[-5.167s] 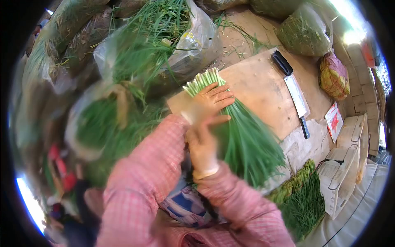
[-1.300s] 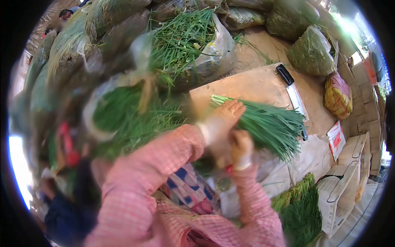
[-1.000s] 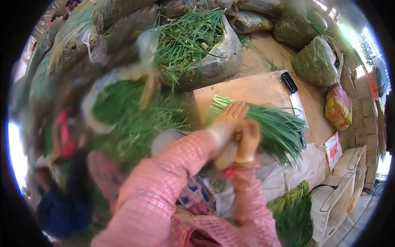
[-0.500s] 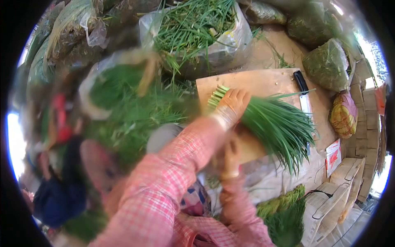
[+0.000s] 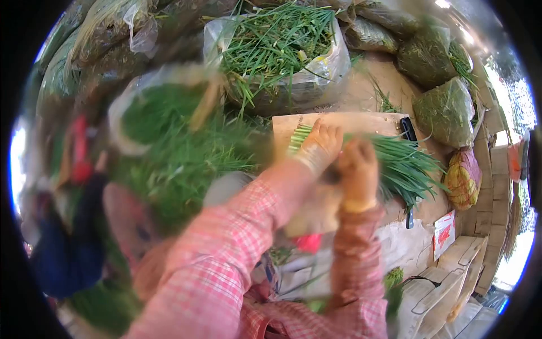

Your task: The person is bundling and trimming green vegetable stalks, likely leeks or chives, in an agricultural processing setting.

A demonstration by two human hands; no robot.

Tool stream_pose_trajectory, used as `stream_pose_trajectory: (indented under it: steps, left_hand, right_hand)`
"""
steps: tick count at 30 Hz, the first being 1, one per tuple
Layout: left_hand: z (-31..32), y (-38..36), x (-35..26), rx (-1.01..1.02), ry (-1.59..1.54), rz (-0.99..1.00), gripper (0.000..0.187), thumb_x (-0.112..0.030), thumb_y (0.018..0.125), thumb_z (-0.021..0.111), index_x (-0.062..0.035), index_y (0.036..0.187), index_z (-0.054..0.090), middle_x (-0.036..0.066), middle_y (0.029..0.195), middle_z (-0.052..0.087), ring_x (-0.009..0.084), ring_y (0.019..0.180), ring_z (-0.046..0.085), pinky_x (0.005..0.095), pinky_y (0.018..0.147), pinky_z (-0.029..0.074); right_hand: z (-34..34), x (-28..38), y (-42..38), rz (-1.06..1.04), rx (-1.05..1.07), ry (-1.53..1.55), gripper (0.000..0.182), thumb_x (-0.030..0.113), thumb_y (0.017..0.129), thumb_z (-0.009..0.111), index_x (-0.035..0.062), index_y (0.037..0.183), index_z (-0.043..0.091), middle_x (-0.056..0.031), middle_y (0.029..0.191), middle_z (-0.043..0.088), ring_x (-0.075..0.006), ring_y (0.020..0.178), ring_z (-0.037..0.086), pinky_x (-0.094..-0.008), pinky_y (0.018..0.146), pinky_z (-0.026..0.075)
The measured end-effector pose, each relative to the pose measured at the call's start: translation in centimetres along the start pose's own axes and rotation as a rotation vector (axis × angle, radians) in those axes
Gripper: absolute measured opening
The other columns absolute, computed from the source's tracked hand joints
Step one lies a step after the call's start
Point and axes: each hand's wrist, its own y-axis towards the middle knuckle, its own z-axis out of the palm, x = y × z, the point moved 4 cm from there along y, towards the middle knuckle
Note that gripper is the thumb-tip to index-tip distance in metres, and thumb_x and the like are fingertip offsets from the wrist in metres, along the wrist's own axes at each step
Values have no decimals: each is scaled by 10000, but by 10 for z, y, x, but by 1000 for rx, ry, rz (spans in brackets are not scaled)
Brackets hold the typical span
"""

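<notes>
A bunch of garlic chives (image 5: 403, 164) lies across a wooden board (image 5: 310, 217), pale cut ends to the left and long green leaves to the right. My left hand (image 5: 323, 144) is closed around it near the stem ends. Right beside it, my right hand (image 5: 359, 166) is over the leaves, fingers curled and a little blurred; whatever is inside them is hidden. A knife with a black handle (image 5: 407, 130) lies at the board's upper right, its blade covered by the leaves. Another dark handle (image 5: 410, 218) sticks out below the leaves. A red item (image 5: 307, 242) lies just below the board.
Behind the board stands an open plastic bag (image 5: 316, 79) heaped with loose greens. Stuffed bags (image 5: 445, 110) and a yellow-red bundle (image 5: 464, 179) line the right side. Greens (image 5: 175, 169) cover the left floor, where another person's dark-clothed leg (image 5: 73, 254) shows. A crate (image 5: 429, 299) stands lower right.
My right hand has risen from below the board's near edge to the leaves beside my left hand. My left hand keeps its hold on the stems. The red item has come into view.
</notes>
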Motion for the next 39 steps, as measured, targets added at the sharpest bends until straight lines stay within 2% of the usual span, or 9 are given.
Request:
stream_pose_trajectory:
  steps: [7, 11, 16, 19, 22, 25, 29, 36, 39]
  left_hand:
    - [2, -1, 1, -46, -30, 8, 187, -133, 739, 500, -46, 902, 524, 78, 801, 536, 223, 733, 542, 343, 650, 438]
    - [-7, -6, -7, -55, -53, 6, 292, -152, 753, 495, -29, 1017, 522, 122, 910, 546, 259, 886, 538, 365, 805, 423]
    - [-52, -54, -30, -105, 54, 165, 437, -199, 751, 520, -30, 1154, 502, 164, 1198, 475, 308, 1141, 426, 411, 1005, 301]
    - [-63, -99, -89, -39, -219, 124, 436, -181, 713, 598, -26, 1115, 529, 169, 1145, 500, 319, 1115, 434, 420, 971, 331]
    - [-56, -106, -100, 339, -1538, -288, 439, -111, 708, 658, -20, 1116, 522, 111, 1138, 526, 236, 1059, 490, 377, 892, 410]
    - [-51, -104, -101, 402, -2288, -790, 461, -127, 715, 692, -21, 1125, 511, 91, 1106, 536, 204, 1008, 509, 357, 839, 441]
    - [-41, -110, -94, 92, -2357, -1301, 494, -169, 720, 725, -23, 1134, 498, 71, 1079, 541, 175, 962, 517, 343, 791, 459]
    - [-31, -120, -74, 36, -2577, -1031, 344, -132, 843, 545, -5, 1160, 500, 105, 986, 594, 188, 845, 578, 300, 743, 476]
    - [-59, -115, -62, 374, -2802, -836, 400, -258, 800, 603, -16, 1113, 546, 105, 952, 630, 211, 856, 616, 343, 809, 494]
  right_hand:
    - [-13, -84, -65, -64, -33, -223, 30, 56, 828, 532, 27, 832, 536, -25, 775, 511, -81, 621, 433, -203, 552, 354]
    - [-10, -53, -83, -469, 245, -996, 109, 39, 803, 523, -7, 889, 572, -61, 803, 550, -118, 710, 518, -228, 646, 427]
    - [-52, 30, -37, -278, -15, -629, 148, 59, 852, 475, -8, 890, 601, -89, 883, 602, -158, 840, 546, -294, 736, 441]
    - [-43, 53, 41, -616, 150, -1258, 184, 95, 836, 511, 59, 986, 610, -123, 961, 615, -220, 879, 580, -330, 781, 445]
    - [-68, 6, 86, -857, 403, -1820, 218, 130, 828, 509, 100, 1028, 589, -117, 970, 617, -273, 874, 594, -368, 791, 457]
    - [-106, -39, 66, -264, 862, -2043, 233, 233, 828, 517, 119, 1024, 573, -104, 977, 612, -287, 843, 604, -405, 789, 455]
    - [-97, -20, -41, -295, 169, -1660, 390, 318, 816, 538, 15, 1062, 513, -198, 925, 525, -363, 878, 477, -459, 762, 362]
    - [-10, 2, -172, -123, 147, -1402, 564, 169, 712, 642, -45, 1180, 411, -226, 916, 508, -366, 850, 487, -452, 763, 395]
    - [27, 65, -187, 171, 792, -1220, 567, 167, 755, 619, -34, 1236, 398, -230, 975, 550, -349, 888, 549, -405, 787, 440]
